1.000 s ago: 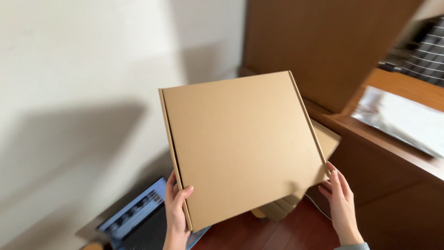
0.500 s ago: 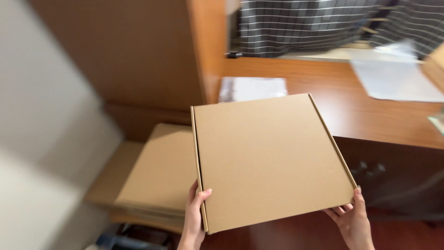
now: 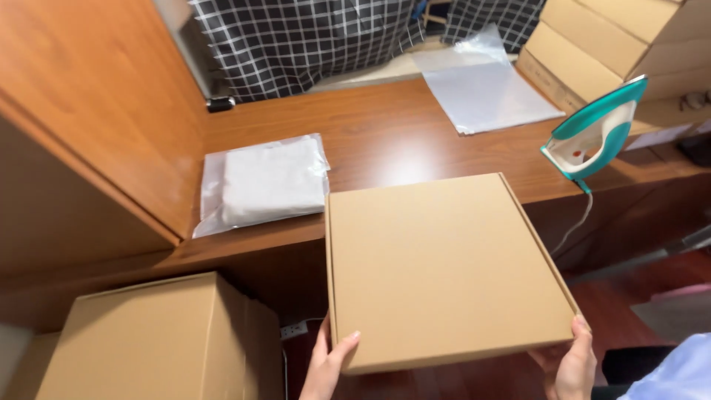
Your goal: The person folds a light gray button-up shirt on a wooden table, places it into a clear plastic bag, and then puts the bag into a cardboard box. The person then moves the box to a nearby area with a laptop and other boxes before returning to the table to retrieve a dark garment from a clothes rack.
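- the left hand [image 3: 326, 368] grips the near left corner of a flat brown cardboard box [image 3: 444, 267], with the thumb on top of the lid and the other fingers hidden under the box.
- the right hand [image 3: 570, 363] grips the near right corner of the same box, thumb up along the side edge, the fingers below where i cannot see them.
- the box is closed and is held in the air in front of the wooden desk [image 3: 385, 141]; its far edge lies over the front edge of the desk, and its near edge is tilted a little down toward the person.
- at 10 o'clock from the box, a folded white cloth in a clear plastic bag [image 3: 263, 181] lies flat on the desk, just beside the far left corner of the box.
- at 1 o'clock, well apart, an empty clear plastic bag [image 3: 485, 85] lies on the desk.
- at 2 o'clock, a teal and white iron [image 3: 596, 133] stands upright at the desk edge, and its cord hangs down.
- behind the iron, stacked brown cartons [image 3: 592, 37] stand on the desk.
- at 8 o'clock, a big brown carton [image 3: 148, 341] stands low under the desk, near the left hand.
- at 12 o'clock, a black and white checked curtain [image 3: 311, 37] hangs behind the desk.
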